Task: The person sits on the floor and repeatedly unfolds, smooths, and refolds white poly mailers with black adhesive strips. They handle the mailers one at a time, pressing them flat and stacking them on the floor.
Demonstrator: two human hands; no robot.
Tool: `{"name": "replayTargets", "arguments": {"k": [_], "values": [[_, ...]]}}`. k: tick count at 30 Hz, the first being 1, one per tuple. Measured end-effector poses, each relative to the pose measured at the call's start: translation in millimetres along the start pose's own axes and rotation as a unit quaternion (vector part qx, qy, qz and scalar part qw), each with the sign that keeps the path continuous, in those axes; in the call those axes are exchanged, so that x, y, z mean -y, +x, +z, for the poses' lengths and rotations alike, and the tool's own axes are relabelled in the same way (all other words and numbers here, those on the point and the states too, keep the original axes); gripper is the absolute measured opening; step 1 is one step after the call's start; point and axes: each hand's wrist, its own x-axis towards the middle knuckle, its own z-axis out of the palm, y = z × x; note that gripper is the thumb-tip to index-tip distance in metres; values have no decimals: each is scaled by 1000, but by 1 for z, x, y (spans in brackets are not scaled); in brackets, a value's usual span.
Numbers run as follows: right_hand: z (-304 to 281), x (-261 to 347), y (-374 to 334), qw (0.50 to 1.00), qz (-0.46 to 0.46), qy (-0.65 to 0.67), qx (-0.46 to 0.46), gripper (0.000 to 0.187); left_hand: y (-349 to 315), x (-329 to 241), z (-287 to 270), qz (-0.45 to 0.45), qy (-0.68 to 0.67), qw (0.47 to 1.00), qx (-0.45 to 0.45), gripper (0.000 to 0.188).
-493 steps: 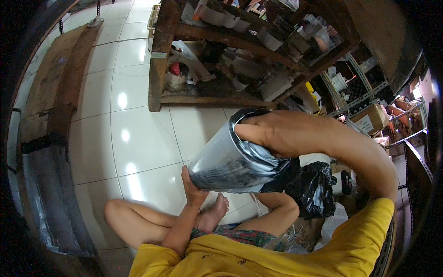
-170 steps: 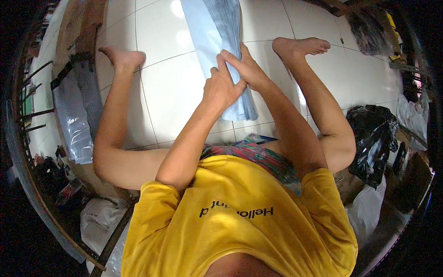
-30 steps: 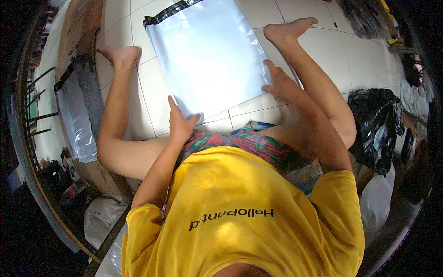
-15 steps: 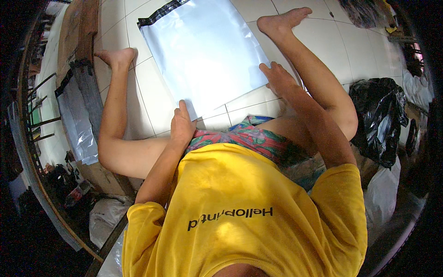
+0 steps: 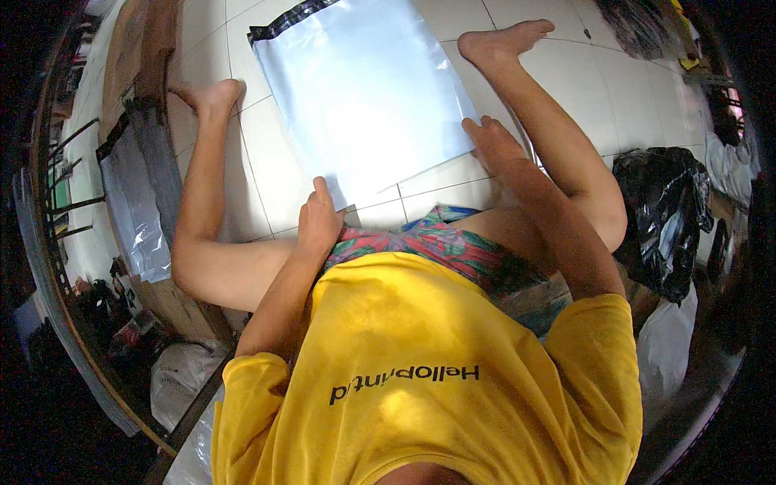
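A large white plastic mailing bag (image 5: 368, 97) lies flat on the tiled floor between my legs, its black-edged end (image 5: 291, 19) farthest from me. At its near left corner, my left hand (image 5: 320, 218) is closed on the plastic, thumb side up along the edge. My right hand (image 5: 496, 145) pinches the near right corner, beside my right shin. Part of each hand's fingers is hidden by the hand itself. The bag's surface looks smooth and bright with glare.
Left of my left leg, a stack of grey plastic bags (image 5: 144, 194) rests on brown cardboard (image 5: 133, 61). A crumpled black plastic bag (image 5: 663, 218) sits by my right knee. Dark plastic (image 5: 638, 24) lies at the far right, and a metal rack (image 5: 69, 323) stands along the left.
The whole view has shifted slightly. Both hands keep their hold on the bag's near corners, and the bag lies almost as before.
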Motion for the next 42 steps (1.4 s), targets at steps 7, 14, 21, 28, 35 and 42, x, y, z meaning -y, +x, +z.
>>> {"name": "replayTargets", "arguments": {"k": [7, 14, 21, 28, 35, 42], "values": [[13, -1, 0, 998, 16, 34, -42, 50, 5, 5, -8, -11, 27, 998, 55, 67], [74, 19, -39, 905, 176, 378, -88, 54, 94, 4, -121, 19, 51, 994, 98, 77], [82, 117, -33, 576, 287, 759, 100, 35, 339, -12, -162, 254, 9, 951, -174, 53], [147, 122, -42, 680, 232, 693, 55, 48, 449, -60, -162, 185, 132, 974, 2, 46], [140, 113, -39, 787, 153, 588, 104, 38, 437, -60, -155, 239, 106, 962, -78, 39], [95, 126, -31, 793, 156, 569, 150, 37, 420, -77, -166, 170, 149, 974, -31, 41]]}}
